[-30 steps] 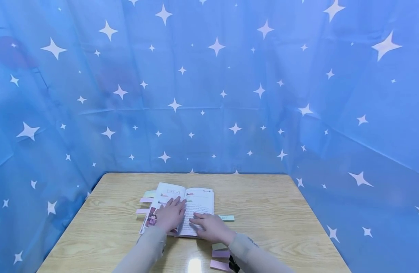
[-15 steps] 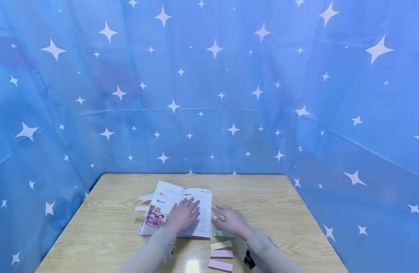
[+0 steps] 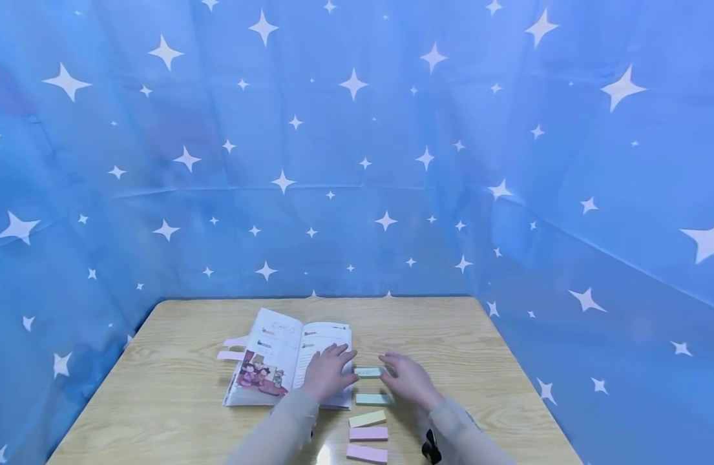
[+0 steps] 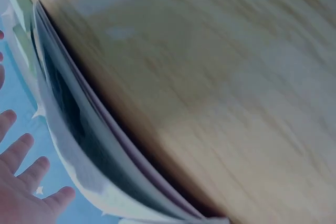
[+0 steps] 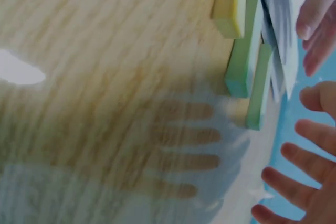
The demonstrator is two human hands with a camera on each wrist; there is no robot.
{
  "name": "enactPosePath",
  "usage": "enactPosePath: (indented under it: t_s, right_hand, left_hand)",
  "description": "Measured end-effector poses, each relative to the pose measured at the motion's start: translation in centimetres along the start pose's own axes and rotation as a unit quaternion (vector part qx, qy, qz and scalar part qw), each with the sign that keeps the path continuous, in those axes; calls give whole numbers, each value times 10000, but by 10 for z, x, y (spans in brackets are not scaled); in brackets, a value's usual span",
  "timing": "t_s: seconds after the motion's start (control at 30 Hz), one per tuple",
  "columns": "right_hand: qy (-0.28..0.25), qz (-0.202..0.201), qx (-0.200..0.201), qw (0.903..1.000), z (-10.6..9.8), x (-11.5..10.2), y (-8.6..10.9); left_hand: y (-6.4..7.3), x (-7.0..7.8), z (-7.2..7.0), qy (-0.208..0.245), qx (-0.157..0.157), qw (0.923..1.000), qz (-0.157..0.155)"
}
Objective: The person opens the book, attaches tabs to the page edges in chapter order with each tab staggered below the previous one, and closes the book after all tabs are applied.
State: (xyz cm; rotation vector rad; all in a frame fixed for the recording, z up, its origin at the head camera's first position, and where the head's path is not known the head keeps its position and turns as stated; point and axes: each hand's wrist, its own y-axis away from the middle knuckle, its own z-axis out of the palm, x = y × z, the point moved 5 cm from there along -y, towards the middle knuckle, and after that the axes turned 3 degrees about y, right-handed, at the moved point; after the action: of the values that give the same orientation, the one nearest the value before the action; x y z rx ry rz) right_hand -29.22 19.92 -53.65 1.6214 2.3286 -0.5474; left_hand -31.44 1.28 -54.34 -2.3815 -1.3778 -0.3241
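An open book [image 3: 263, 381] lies on the table in the head view, its left page with a coloured picture of people. My left hand [image 3: 327, 373] is over the right page, fingers spread and pointing past its right edge. Just right of the book, my right hand [image 3: 411, 381] has its fingertips right at the end of a green strip-shaped block [image 3: 368, 372]. In the right wrist view that hand [image 5: 310, 166] has its fingers spread, with nothing between them. The left wrist view shows the curled book pages [image 4: 100, 166] beside my left hand's spread fingers [image 4: 34, 171].
Below the green block, a second green block [image 3: 375, 400], a yellow block [image 3: 367, 419], a pink block [image 3: 368, 434] and another pink block [image 3: 366, 453] form a column. Pink strips [image 3: 231, 355] stick out left of the book. A blue starry curtain [image 3: 333, 161] surrounds the wooden table [image 3: 467, 361].
My left hand has moved from the left page across to the right page. My right hand has slid right, off the page, uncovering the green blocks. The head view has shifted slightly.
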Motion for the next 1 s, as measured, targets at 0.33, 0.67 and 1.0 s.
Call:
enactPosePath:
  t_s: [0.33,0.67,1.0]
  right_hand:
    - [-191,148,167,9996,0,6,9]
    - [-243,230,58,9994,2,9,8]
    - [-314,188,71,9993,3,9,4]
  left_hand:
    - [-6,6,13,-147,129,9997,-124]
    - [-9,5,21,-349,270,9987,-249]
    - [-14,3,26,-351,162,9987,-321]
